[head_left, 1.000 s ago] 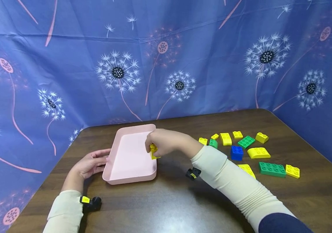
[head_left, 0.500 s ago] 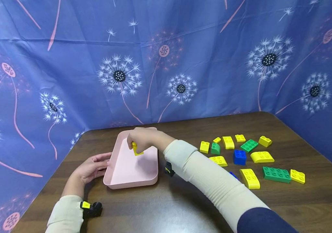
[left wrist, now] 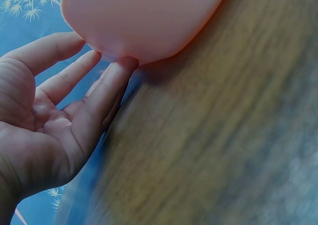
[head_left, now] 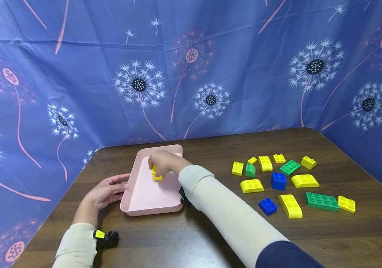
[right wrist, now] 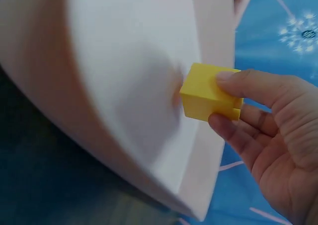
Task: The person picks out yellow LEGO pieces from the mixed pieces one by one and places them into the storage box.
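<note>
A shallow pink tray (head_left: 140, 199) lies on the table at centre left in the head view. My right hand (head_left: 166, 162) is over it, pinching a yellow toy building block (head_left: 158, 177) between thumb and fingers. In the right wrist view the block (right wrist: 208, 91) is close to the tray floor; whether they touch I cannot tell. My left hand (head_left: 105, 192) is at the tray's left side. Seen from the left wrist, its fairly straight fingertips touch the outer wall of the tray (left wrist: 144, 19), the palm facing it.
Several loose blocks lie spread over the right of the wooden table (head_left: 211, 227), among them a blue block (head_left: 279, 181), a long green block (head_left: 321, 201) and a curved yellow block (head_left: 290, 206). A blue dandelion-patterned cloth (head_left: 244, 67) hangs behind the table.
My right hand has moved left from the tray's right edge and lowered the yellow block into the tray. More blocks on the right now show. My left hand has stayed at the tray.
</note>
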Demonstrator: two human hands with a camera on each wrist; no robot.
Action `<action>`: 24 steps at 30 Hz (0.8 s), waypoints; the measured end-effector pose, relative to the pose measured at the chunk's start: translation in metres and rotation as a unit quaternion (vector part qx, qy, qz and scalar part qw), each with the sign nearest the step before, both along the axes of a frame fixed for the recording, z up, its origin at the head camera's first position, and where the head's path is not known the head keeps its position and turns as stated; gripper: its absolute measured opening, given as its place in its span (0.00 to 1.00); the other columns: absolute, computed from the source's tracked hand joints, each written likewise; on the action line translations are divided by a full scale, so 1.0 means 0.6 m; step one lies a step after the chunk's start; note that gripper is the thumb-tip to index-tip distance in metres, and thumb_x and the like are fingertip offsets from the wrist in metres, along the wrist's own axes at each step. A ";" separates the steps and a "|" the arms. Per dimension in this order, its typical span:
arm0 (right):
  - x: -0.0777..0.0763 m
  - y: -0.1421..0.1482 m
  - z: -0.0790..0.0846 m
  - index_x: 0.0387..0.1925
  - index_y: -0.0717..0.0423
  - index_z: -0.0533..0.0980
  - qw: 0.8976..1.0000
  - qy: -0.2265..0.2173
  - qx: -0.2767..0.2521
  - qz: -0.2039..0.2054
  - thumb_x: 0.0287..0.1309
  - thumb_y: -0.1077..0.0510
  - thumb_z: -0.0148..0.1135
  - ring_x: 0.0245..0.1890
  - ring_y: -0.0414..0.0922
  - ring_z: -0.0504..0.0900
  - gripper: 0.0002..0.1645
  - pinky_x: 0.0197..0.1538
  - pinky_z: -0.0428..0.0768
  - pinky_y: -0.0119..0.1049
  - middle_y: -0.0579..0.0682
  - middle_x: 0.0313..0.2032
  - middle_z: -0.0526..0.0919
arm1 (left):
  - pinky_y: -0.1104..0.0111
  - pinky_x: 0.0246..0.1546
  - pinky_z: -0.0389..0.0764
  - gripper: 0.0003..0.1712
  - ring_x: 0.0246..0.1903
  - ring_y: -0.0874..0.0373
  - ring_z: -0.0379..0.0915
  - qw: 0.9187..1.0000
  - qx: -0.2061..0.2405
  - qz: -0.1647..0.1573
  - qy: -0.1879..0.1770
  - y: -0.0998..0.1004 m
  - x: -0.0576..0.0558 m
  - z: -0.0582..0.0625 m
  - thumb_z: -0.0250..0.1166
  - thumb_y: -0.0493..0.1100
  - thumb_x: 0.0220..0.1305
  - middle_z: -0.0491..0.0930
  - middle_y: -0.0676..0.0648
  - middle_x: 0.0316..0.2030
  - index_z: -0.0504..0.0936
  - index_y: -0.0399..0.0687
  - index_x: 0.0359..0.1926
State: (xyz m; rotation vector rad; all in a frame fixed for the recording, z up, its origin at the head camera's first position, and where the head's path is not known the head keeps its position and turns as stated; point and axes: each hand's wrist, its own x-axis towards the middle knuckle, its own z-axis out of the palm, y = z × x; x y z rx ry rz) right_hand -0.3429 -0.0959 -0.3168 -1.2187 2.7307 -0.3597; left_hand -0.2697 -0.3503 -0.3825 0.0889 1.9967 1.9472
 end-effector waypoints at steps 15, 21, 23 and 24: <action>-0.006 0.016 -0.002 0.49 0.56 0.82 1.000 -0.018 0.012 -0.015 0.48 0.64 0.72 0.43 0.43 0.77 0.22 0.49 0.75 0.32 0.49 0.44 0.83 | 0.62 0.46 0.81 0.29 0.45 0.56 0.80 1.000 0.009 -0.009 0.001 0.002 0.000 0.002 0.59 0.33 0.68 0.80 0.50 0.48 0.66 0.38 0.69; -0.008 0.026 0.011 0.47 0.57 0.82 1.000 -0.013 0.009 -0.008 0.47 0.64 0.72 0.42 0.43 0.76 0.21 0.49 0.76 0.33 0.49 0.44 0.83 | 0.63 0.46 0.81 0.30 0.44 0.57 0.80 1.000 0.006 -0.004 0.000 0.000 0.001 0.002 0.59 0.33 0.68 0.80 0.51 0.47 0.65 0.37 0.70; -0.009 0.033 0.014 0.46 0.57 0.82 1.000 0.000 0.011 0.001 0.47 0.63 0.73 0.42 0.43 0.76 0.21 0.49 0.76 0.33 0.50 0.44 0.83 | 0.63 0.46 0.81 0.31 0.44 0.58 0.80 1.000 0.005 -0.006 0.003 0.001 0.001 0.001 0.59 0.33 0.68 0.80 0.51 0.47 0.63 0.36 0.70; -0.010 0.037 0.016 0.46 0.57 0.82 1.000 0.008 0.013 0.005 0.47 0.63 0.73 0.42 0.43 0.77 0.20 0.49 0.76 0.34 0.50 0.44 0.84 | 0.63 0.45 0.81 0.31 0.44 0.58 0.80 1.000 0.003 -0.006 0.003 0.002 0.001 0.000 0.59 0.33 0.68 0.80 0.52 0.47 0.64 0.37 0.70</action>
